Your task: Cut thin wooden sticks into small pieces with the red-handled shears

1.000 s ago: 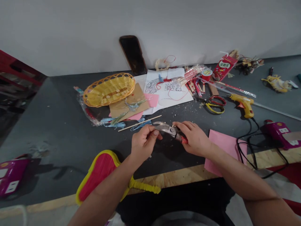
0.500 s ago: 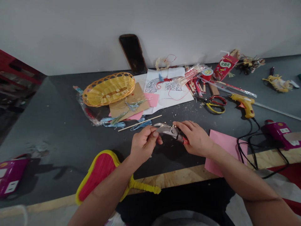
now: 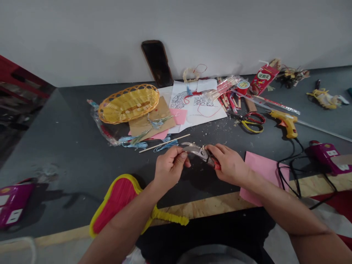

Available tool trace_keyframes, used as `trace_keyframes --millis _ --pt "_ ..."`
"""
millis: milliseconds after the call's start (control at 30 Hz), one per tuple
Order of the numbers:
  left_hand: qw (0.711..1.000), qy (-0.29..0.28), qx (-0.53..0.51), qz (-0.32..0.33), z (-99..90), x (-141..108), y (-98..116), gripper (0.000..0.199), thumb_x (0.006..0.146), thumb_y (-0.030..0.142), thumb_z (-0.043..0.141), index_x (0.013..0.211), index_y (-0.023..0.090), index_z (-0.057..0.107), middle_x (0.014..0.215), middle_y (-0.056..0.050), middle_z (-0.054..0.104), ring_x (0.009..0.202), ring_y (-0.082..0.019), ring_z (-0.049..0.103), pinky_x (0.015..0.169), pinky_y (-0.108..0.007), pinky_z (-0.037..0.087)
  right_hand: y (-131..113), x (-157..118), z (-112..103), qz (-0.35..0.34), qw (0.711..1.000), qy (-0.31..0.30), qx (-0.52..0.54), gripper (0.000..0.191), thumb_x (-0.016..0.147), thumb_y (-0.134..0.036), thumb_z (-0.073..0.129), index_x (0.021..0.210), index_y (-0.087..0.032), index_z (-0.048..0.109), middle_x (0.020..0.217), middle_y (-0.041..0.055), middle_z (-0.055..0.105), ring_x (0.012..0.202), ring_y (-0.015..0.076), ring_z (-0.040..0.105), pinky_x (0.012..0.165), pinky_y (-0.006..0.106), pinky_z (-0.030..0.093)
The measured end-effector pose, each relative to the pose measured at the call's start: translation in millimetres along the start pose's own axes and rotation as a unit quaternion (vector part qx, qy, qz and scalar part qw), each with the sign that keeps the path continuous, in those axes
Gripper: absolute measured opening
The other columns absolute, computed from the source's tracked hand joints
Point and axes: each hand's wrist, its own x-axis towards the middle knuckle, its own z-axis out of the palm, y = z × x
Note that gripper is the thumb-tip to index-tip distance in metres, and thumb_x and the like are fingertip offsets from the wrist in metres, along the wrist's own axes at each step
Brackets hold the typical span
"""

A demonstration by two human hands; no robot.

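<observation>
My right hand (image 3: 232,163) is wrapped around the handles of a pair of pruning shears (image 3: 202,154), whose metal blades point left. Thumb and fingers of my left hand (image 3: 169,165) are pinched together right at the blade tips; whatever lies between them is too small or hidden to name. Small pale bits sit by the shears' pivot, and crumbs are scattered on the dark table (image 3: 68,146). Just beyond my left hand lie a thin wooden stick (image 3: 165,143) and blue tassels (image 3: 137,143). Under my left forearm is a red and yellow fan (image 3: 121,200).
Farther back are a yellow woven basket (image 3: 128,104), printed paper (image 3: 203,112) and a phone (image 3: 157,62) leaning on the wall. To the right lie scissors (image 3: 254,126), a yellow glue gun (image 3: 287,123) with black cable, pink paper (image 3: 258,172) and a red drink carton (image 3: 264,77).
The shears have tilted slightly, their handle end a little lower. Both hands keep their grip in nearly the same place; the view has shifted slightly.
</observation>
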Motion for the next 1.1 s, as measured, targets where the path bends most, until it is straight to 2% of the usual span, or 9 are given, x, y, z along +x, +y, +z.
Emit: trace_keyframes --millis 133,300,367,467,567,667,867,967,1100 --pt "1.0 -0.001 0.003 0.01 -0.3 1.5 -0.9 0.03 0.097 0.03 0.051 0.07 0.019 0.06 0.062 0.0 0.069 0.057 -0.011 0.064 0.055 -0.021 0.046 2.8 0.8 -1.6 -0.008 1.0 -0.009 0.024 0.063 0.072 -0.009 0.051 0.134 -0.015 0.049 0.118 0.0126 0.064 0.105 0.0258 0.062 0.097 0.042 0.051" --pt "0.999 0.036 -0.02 -0.001 3.5 1.7 -2.5 0.016 0.091 0.034 0.063 0.087 0.019 0.065 0.067 0.001 0.073 0.048 -0.01 0.06 0.049 -0.02 0.044 5.2 3.0 -0.8 -0.012 1.0 0.003 0.026 0.063 0.074 -0.01 0.052 0.136 -0.017 0.049 0.121 0.0118 0.064 0.11 0.0267 0.06 0.099 0.043 0.05" --pt "0.999 0.044 -0.011 -0.004 3.9 1.9 -1.9 0.014 0.092 0.032 0.062 0.088 0.018 0.065 0.066 0.002 0.072 0.044 -0.008 0.056 0.047 -0.019 0.043 5.1 3.7 0.0 0.0 1.0 0.008 0.006 0.066 0.074 -0.01 0.052 0.139 -0.018 0.048 0.124 0.012 0.063 0.113 0.0279 0.058 0.098 0.045 0.049" --pt "1.0 0.024 -0.003 0.0 2.0 2.0 -2.2 0.019 0.094 0.03 0.056 0.084 0.019 0.067 0.057 0.004 0.067 0.041 -0.007 0.053 0.047 -0.019 0.042 4.4 3.8 0.2 0.01 1.0 0.01 -0.028 0.07 0.074 -0.01 0.052 0.143 -0.019 0.046 0.127 0.0137 0.061 0.115 0.03 0.056 0.096 0.048 0.047" --pt "0.999 -0.001 -0.043 -0.011 -0.6 1.2 -5.7 0.024 0.096 0.035 0.055 0.083 0.018 0.066 0.061 0.001 0.069 0.039 -0.006 0.049 0.044 -0.019 0.039 4.8 3.2 -1.2 -0.002 0.999 0.01 -0.036 0.07 0.076 -0.01 0.051 0.145 -0.019 0.044 0.128 0.0145 0.06 0.115 0.0302 0.055 0.094 0.047 0.046" --pt "0.993 -0.035 -0.106 -0.042 -2.1 0.6 -8.0 0.029 0.095 0.043 0.056 0.084 0.017 0.064 0.067 -0.002 0.072 0.037 -0.005 0.045 0.04 -0.019 0.035 6.4 2.7 -2.4 -0.02 0.999 0.019 -0.03 0.069 0.077 -0.01 0.05 0.145 -0.018 0.044 0.127 0.0147 0.061 0.115 0.0302 0.055 0.092 0.047 0.046" --pt "0.965 -0.068 -0.223 -0.124 -0.6 2.7 -0.4 0.039 0.087 0.055 0.065 0.081 0.018 0.056 0.059 -0.001 0.068 0.032 -0.005 0.038 0.032 -0.019 0.026 5.6 1.5 -0.9 -0.026 0.999 0.023 -0.016 0.064 0.077 -0.01 0.051 0.141 -0.018 0.048 0.122 0.014 0.062 0.109 0.0283 0.057 0.093 0.045 0.047" --pt "0.969 -0.054 -0.207 -0.123 0.5 2.4 1.8 0.04 0.087 0.056 0.065 0.079 0.018 0.057 0.06 -0.002 0.068 0.033 -0.005 0.039 0.033 -0.02 0.027 2.1 0.6 0.2 -0.014 1.0 0.016 -0.009 0.061 0.077 -0.009 0.05 0.137 -0.017 0.05 0.119 0.0133 0.063 0.106 0.0272 0.059 0.094 0.045 0.049" --pt "0.984 -0.036 -0.15 -0.084 -0.1 0.2 -1.1 0.04 0.092 0.053 0.06 0.073 0.017 0.059 0.061 -0.002 0.068 0.037 -0.005 0.043 0.037 -0.02 0.032 0.0 -0.4 0.1 -0.015 1.0 0.004 0.013 0.06 0.075 -0.008 0.049 0.135 -0.014 0.05 0.117 0.0135 0.064 0.105 0.0271 0.061 0.095 0.044 0.051"
